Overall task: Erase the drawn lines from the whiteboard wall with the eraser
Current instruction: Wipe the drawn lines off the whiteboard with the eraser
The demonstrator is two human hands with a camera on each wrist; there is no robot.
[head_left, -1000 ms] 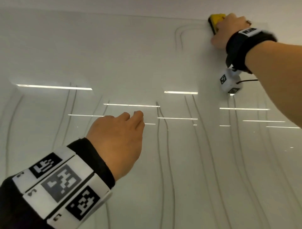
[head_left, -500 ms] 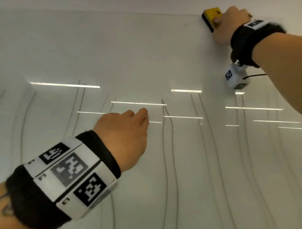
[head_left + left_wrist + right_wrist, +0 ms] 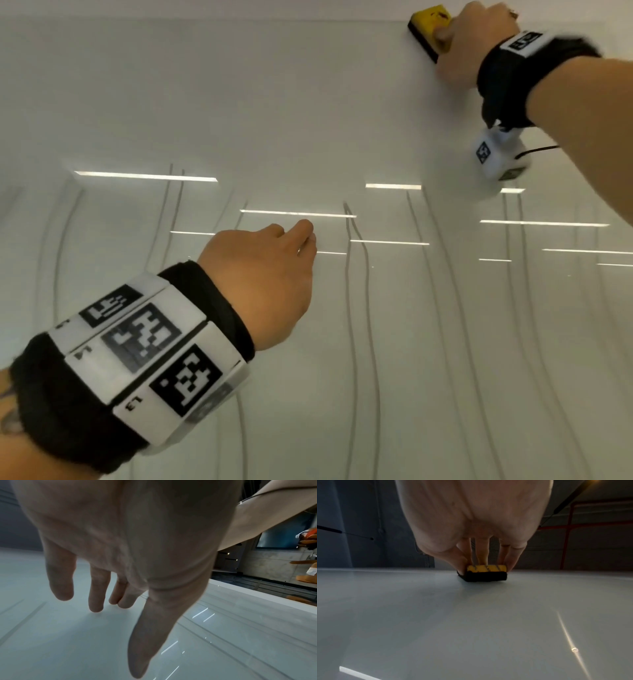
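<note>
A yellow eraser (image 3: pixel 428 27) with a black felt base lies against the whiteboard wall (image 3: pixel 308 102) near its top edge. My right hand (image 3: pixel 469 41) grips it from above; in the right wrist view the fingers (image 3: pixel 481 553) curl over the eraser (image 3: pixel 486 573), felt pressed to the board. Faint grey drawn lines (image 3: pixel 356 308) run roughly vertically across the lower board. My left hand (image 3: pixel 267 274) leans on the board at centre left; its straight fingers (image 3: pixel 96 596) touch the whiteboard wall (image 3: pixel 51 635) and hold nothing.
The upper part of the board is wiped to a light haze. Ceiling lights reflect as bright bars (image 3: pixel 298 214) on the glossy surface. Beyond the board's top edge are a dark wall and red pipes (image 3: pixel 565 534). Orange chairs (image 3: pixel 307 574) stand to one side.
My right hand has slid the eraser up and leftward along the board's top edge, wiping away the curved line there. The left hand stays on the board.
</note>
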